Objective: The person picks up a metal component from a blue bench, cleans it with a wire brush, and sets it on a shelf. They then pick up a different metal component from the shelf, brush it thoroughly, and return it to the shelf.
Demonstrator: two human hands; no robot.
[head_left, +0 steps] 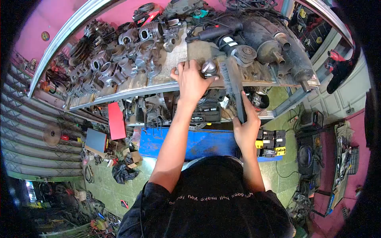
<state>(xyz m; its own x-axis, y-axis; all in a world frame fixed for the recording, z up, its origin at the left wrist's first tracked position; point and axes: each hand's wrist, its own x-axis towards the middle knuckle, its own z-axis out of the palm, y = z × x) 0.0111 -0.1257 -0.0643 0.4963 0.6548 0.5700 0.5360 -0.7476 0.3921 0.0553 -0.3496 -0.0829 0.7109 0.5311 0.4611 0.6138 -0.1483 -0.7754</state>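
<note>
On the wooden shelf, my left hand (191,81) rests near the front edge with its fingers apart. Its thumb reaches toward a small round metal part (208,68) just to the right; whether they touch is hard to tell. My right hand (247,129) grips the handle of a long brush (235,79), whose bristles face left over the shelf. Behind the brush head sits a round grey metal part (243,55).
Several engine castings (127,68) cover the shelf's left side. Exhaust mufflers (270,49) and a black power tool (220,29) lie at the right. Below are a blue bench (190,142), an open socket case (205,115) and a red box (116,120).
</note>
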